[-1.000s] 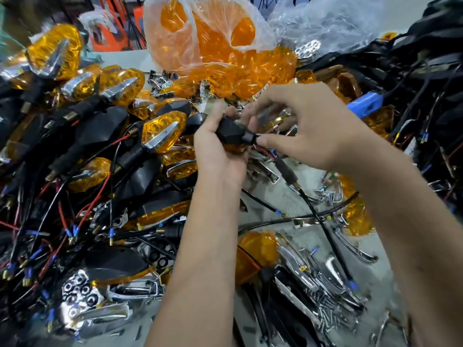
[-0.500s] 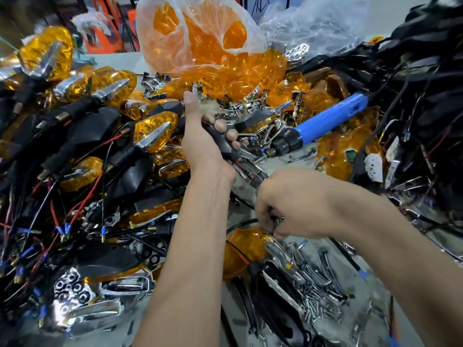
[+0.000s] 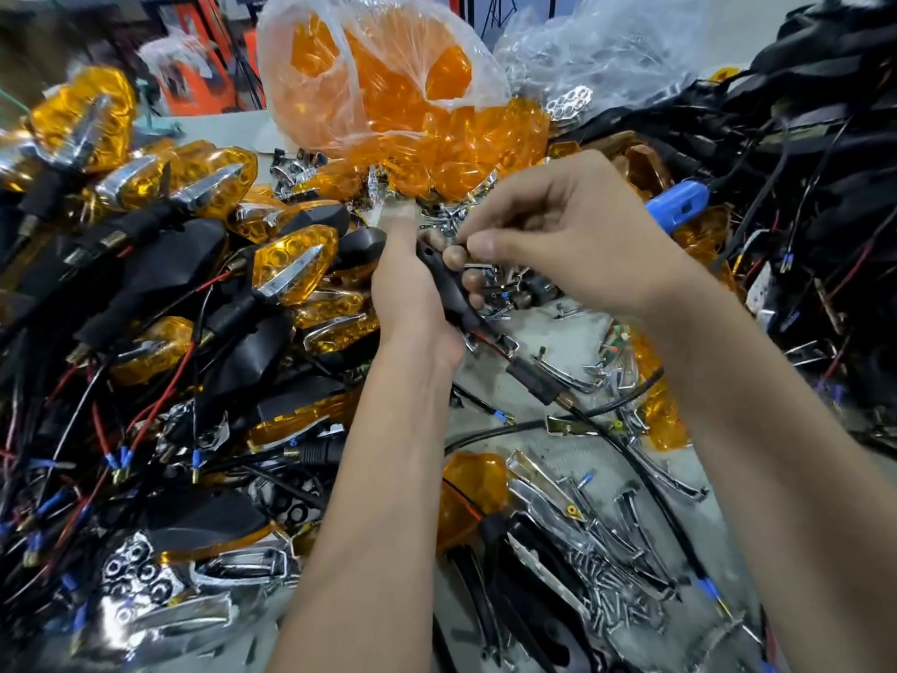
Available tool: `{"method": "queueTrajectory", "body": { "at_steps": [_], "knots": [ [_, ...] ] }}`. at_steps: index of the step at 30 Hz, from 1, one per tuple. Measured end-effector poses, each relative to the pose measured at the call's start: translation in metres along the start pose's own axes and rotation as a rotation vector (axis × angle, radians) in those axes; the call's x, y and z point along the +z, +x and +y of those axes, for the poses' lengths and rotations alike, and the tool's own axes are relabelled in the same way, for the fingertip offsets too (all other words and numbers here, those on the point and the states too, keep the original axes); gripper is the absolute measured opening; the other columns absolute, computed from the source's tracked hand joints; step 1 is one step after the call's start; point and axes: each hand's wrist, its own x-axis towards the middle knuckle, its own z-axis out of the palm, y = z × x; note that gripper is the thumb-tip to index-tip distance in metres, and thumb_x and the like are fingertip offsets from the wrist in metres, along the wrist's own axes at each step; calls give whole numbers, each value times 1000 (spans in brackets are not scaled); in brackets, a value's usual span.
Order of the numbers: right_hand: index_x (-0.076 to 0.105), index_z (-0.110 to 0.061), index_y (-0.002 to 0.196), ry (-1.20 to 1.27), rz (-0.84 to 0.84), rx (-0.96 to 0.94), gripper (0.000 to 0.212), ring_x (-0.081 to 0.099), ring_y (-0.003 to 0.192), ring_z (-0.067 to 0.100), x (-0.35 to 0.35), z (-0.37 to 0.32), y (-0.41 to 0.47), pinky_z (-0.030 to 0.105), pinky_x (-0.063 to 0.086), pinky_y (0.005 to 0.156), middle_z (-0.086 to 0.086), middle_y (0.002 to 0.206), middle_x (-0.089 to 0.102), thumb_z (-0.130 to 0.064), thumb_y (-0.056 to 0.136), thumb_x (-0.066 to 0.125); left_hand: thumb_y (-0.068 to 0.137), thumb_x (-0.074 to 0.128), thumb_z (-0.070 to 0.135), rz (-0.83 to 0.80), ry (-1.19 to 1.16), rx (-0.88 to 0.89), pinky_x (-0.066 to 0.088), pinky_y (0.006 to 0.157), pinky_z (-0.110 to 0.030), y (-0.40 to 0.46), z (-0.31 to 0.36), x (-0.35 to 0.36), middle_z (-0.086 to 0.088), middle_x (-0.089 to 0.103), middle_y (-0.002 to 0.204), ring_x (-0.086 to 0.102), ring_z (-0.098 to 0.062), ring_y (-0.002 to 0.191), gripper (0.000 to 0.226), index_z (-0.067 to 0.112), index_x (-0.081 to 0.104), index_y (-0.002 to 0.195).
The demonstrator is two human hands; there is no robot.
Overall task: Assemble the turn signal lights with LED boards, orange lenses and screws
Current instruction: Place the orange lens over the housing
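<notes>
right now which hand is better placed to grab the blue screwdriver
The right hand. The blue screwdriver lies just beyond it on the right side of the pile, while the left hand already grips the black housing and would have to let go.

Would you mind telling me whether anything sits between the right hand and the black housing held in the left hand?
Nothing visible does. The left hand grips the black housing upright, and the right hand has its fingertips pinched right at the housing's upper end; whether they hold a screw cannot be told. The blue screwdriver lies behind, out of the way.
</notes>
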Motion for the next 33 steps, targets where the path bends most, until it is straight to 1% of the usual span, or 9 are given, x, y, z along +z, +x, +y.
{"method": "queueTrajectory", "body": {
  "at_steps": [2,5,11,15,18,21,25,29,33],
  "knots": [
    [79,-1,90,35,109,-37,7,72,72,4,2,8,3,18,55,68,-6,78,77,-2,85,82,105,47,45,-36,50,-1,36,41,-18,0,-1,0,5,49,53,44,-15,39,45,23,48,66],
    [78,-4,87,123,193,-27,10,66,70,11,3,23,3,25,54,66,2,77,74,-4,81,86,105,45,41,-75,125,41,37,41,-21,3,-3,-3,4,49,53,44,-16,40,45,21,49,65],
    [79,0,96,173,148,47,16,73,70,22,4,37,0,26,59,67,16,86,78,0,81,85,103,52,49,-108,204,85,41,42,-23,2,-5,-6,0,54,56,48,-18,43,53,24,56,57],
    [80,-4,96,207,80,25,11,75,73,28,3,39,-2,28,61,69,14,84,78,4,89,77,103,52,51,-100,275,139,41,41,-25,1,-6,-5,-4,58,59,49,-19,44,47,17,59,72],
    [80,-3,96,208,79,1,10,73,70,25,4,39,-2,27,59,68,18,84,77,4,90,75,105,50,50,-89,334,182,41,41,-25,0,-6,-4,-6,56,57,49,-21,43,47,9,58,86],
    [80,-3,94,216,66,-10,9,71,69,30,8,37,-2,30,59,68,23,88,74,4,89,76,105,51,50,-93,333,195,41,41,-25,-1,-7,-3,-5,56,55,49,-22,41,47,16,58,74],
    [78,2,93,238,64,13,6,68,62,36,13,37,-1,39,59,63,26,83,70,6,89,75,104,51,54,-118,326,185,41,43,-26,-2,-7,-3,-5,57,56,49,-21,42,57,26,60,55],
    [78,2,92,198,65,37,4,68,63,29,13,38,-1,31,58,64,24,80,71,5,89,75,104,49,54,-115,349,215,42,41,-26,0,-8,-4,-8,57,56,51,-22,41,52,18,58,67],
    [80,-8,91,103,81,56,5,73,68,23,8,39,-2,24,57,67,11,82,77,-4,90,77,104,49,55,-88,367,218,43,40,-26,1,-9,-5,-11,59,58,52,-22,41,51,13,58,78]
  ]
}}
